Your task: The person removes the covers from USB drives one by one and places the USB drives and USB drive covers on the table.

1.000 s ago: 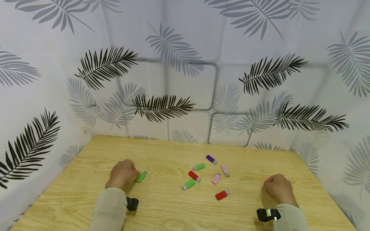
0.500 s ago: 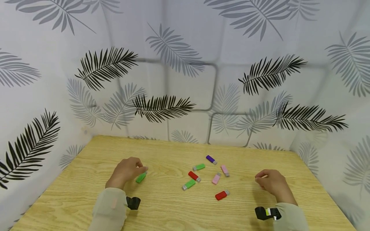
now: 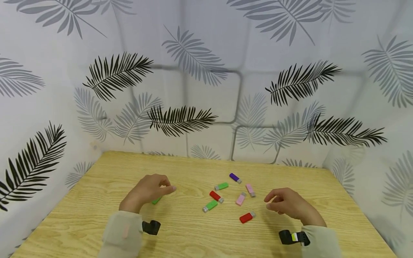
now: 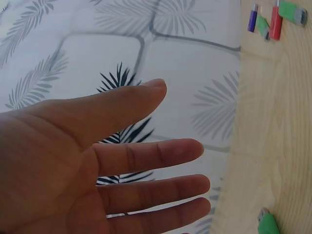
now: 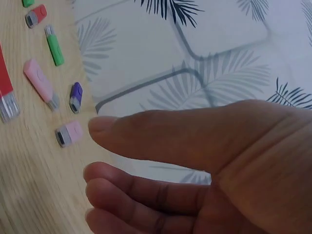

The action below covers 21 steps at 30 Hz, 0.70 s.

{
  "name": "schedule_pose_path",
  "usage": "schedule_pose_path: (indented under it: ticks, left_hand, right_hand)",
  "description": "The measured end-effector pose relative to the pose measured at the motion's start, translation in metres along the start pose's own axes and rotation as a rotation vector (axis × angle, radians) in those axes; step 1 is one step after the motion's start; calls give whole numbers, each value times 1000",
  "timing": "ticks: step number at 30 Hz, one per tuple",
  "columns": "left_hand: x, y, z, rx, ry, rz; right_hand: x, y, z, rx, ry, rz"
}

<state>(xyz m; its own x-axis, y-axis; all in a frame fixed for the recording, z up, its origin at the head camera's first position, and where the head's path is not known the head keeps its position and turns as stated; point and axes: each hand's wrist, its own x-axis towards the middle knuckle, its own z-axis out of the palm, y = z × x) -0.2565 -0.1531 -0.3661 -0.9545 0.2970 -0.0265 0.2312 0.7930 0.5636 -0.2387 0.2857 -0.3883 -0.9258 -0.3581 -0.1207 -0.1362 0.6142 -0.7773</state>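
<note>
My left hand (image 3: pixel 150 190) hovers over the left part of the table with thumb and fingers spread, holding nothing. Partly hidden beneath it lies a green USB stick (image 3: pixel 156 201), also visible in the left wrist view as a green USB stick (image 4: pixel 267 223) low at the right. My right hand (image 3: pixel 292 204) is above the table right of the group, its fingers loosely bent and nothing between them. Closest to it are a red USB stick (image 3: pixel 247 217) and two pink ones, a tilted pink USB stick (image 3: pixel 240 199) and another pink USB stick (image 3: pixel 250 190).
The group's left side has a red USB stick (image 3: pixel 215 196), a green USB stick (image 3: pixel 210 205) and a second green USB stick (image 3: pixel 221 186). Behind them lies a purple USB stick (image 3: pixel 235 178). A leaf-patterned curtain (image 3: pixel 206 93) borders the wooden table (image 3: pixel 187 236) at the back and sides.
My left hand has risen and shifted right over the green USB stick, its fingers spreading. My right hand has moved left toward the group, and its fingers have loosened.
</note>
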Motion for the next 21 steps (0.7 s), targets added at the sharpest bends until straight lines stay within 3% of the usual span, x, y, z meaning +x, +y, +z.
schedule_pose_path:
  ticks: [7,14,21]
  left_hand:
    - [-6,16,-2,-46,-39,61]
    - [-15,38,-3,-27,-183,280]
    - [-21,56,1,-8,-247,343]
  right_hand:
    - [11,-5,15,60,-95,-47]
    - [18,-8,30,5,-95,-1]
    - [24,-2,40,-78,-70,50]
